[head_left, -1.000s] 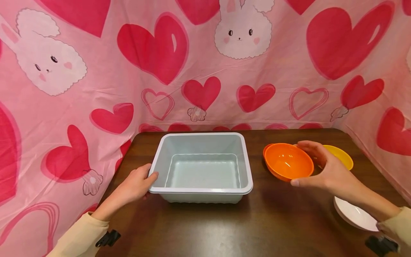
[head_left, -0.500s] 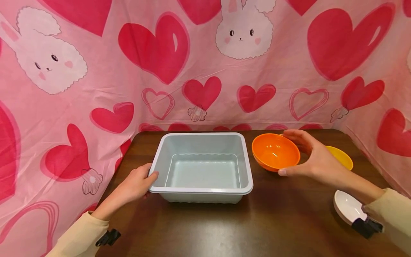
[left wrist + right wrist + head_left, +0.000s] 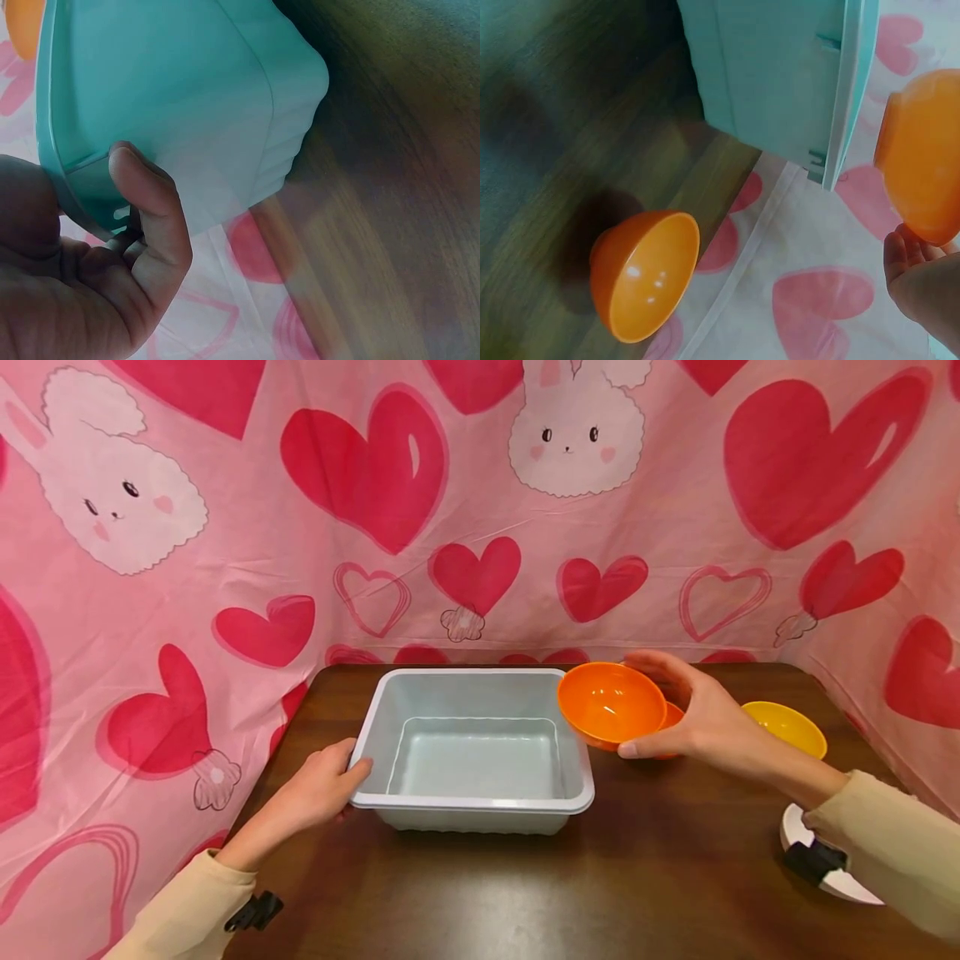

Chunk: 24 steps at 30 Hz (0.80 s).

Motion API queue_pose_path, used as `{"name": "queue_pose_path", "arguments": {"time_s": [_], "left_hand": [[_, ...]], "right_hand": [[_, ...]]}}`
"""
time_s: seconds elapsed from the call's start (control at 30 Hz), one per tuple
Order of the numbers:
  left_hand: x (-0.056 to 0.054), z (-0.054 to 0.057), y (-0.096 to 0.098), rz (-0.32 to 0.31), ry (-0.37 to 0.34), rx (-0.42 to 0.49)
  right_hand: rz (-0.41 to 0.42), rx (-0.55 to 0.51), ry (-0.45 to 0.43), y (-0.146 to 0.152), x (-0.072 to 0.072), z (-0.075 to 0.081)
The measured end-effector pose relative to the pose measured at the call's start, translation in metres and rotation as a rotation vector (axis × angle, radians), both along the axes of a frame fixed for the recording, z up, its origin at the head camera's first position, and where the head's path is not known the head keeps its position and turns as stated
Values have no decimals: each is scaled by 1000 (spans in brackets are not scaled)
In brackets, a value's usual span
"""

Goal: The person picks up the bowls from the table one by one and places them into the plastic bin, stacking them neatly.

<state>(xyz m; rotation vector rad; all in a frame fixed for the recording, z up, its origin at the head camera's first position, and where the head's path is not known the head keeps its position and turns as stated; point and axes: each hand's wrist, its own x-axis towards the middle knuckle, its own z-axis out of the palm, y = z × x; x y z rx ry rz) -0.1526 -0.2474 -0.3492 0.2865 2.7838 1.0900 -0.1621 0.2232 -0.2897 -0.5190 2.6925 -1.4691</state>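
A pale grey-green plastic basin (image 3: 483, 822) stands on the dark wooden table. My left hand (image 3: 322, 785) grips its left rim, thumb over the edge and fingers under it; in the left wrist view the hand (image 3: 112, 277) curls round the rim. My right hand (image 3: 697, 718) holds an orange bowl (image 3: 609, 702) between thumb and fingers. That bowl is raised off the table, its left side overlapping the basin's right rim in the head view. Behind it a second orange bowl (image 3: 645, 277) sits on the table, mostly hidden from the head camera.
A yellow bowl (image 3: 787, 729) stands at the table's right, past my right wrist. Nearer the front right lies a white dish (image 3: 851, 887), partly covered by my right sleeve and a black clip. Pink heart-printed cloth (image 3: 465, 485) hangs behind and beside the table.
My right hand has lifted the orange bowl and carried it left to the basin's right rim, uncovering a second orange bowl. The left hand has stayed on the basin's rim.
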Motion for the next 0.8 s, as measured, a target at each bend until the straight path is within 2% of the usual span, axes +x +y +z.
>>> {"name": "queue_pose_path", "arguments": {"time_s": [0.4, 0.8], "left_hand": [[1, 1, -1, 13, -1, -7], [0, 1, 0, 4, 2, 3]], "right_hand": [[84, -9, -35, -25, -16, 13], [156, -20, -33, -56, -31, 16]]}}
